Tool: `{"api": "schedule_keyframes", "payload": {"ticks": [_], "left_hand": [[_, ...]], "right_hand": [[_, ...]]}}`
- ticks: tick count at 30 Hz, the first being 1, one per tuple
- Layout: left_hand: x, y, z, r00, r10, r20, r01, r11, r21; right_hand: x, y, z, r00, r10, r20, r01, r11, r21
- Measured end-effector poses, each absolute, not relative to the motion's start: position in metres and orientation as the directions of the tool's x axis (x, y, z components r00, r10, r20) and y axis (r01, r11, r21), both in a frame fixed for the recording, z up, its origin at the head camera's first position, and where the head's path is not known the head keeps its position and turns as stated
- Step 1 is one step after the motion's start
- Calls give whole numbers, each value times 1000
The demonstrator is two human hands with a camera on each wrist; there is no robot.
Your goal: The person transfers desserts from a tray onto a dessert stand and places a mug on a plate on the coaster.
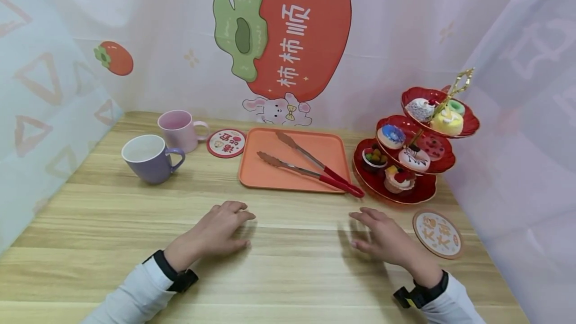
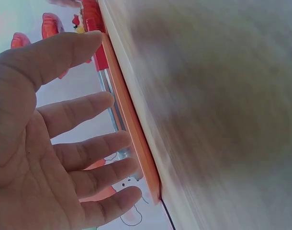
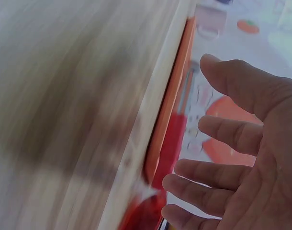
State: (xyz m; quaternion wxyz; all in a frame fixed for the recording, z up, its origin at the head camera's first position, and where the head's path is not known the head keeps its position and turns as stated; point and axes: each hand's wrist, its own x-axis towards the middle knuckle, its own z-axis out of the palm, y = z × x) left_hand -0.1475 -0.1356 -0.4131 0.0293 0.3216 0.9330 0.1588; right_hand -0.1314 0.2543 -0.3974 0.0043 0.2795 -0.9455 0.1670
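My left hand (image 1: 217,231) is over the near part of the table, fingers spread and holding nothing. Opposite it, my right hand (image 1: 385,236) is also unoccupied, its fingers loosely extended. Beyond both hands lies an orange tray (image 1: 252,176). A pair of tongs (image 1: 326,178) with red handles rests slantwise across it, handle end past the tray's near right corner. In the left wrist view, the palm and fingers (image 2: 88,112) show with nothing in them. The right wrist view likewise shows bare fingers (image 3: 218,175) near the table surface.
A three-tier red stand (image 1: 425,191) holds several small cakes at the right. Below it lies a round coaster (image 1: 437,234). A pink mug (image 1: 177,131), a purple mug (image 1: 150,161) and another coaster (image 1: 226,143) are at the back left. Printed cloth (image 1: 171,39) hangs behind the table.
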Motion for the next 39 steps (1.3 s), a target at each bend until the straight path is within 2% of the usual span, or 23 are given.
{"api": "schedule_keyframes", "payload": {"ticks": [12,20,25,30,33,36,39], "left_hand": [[-150,-136,-412,-793,608,42,589,747,307],[-152,-137,-410,-804,592,52,577,758,302],[-158,-142,-410,-817,566,112,570,760,312],[-169,-156,-404,-848,482,223,531,770,355],[-177,-169,-399,-854,391,344,507,773,382],[-186,-184,-394,-823,268,501,492,778,391],[-193,-198,-390,-759,142,636,480,782,398]], "right_hand": [[-137,215,-402,-761,-645,75,-629,704,-329],[-136,210,-400,-747,-662,59,-640,694,-330],[-136,208,-400,-738,-671,75,-653,683,-327],[-136,205,-399,-735,-675,64,-651,677,-343],[-135,204,-400,-731,-680,54,-651,672,-353],[-134,205,-400,-730,-681,48,-650,671,-356],[-134,205,-400,-733,-678,49,-648,675,-353]]}}
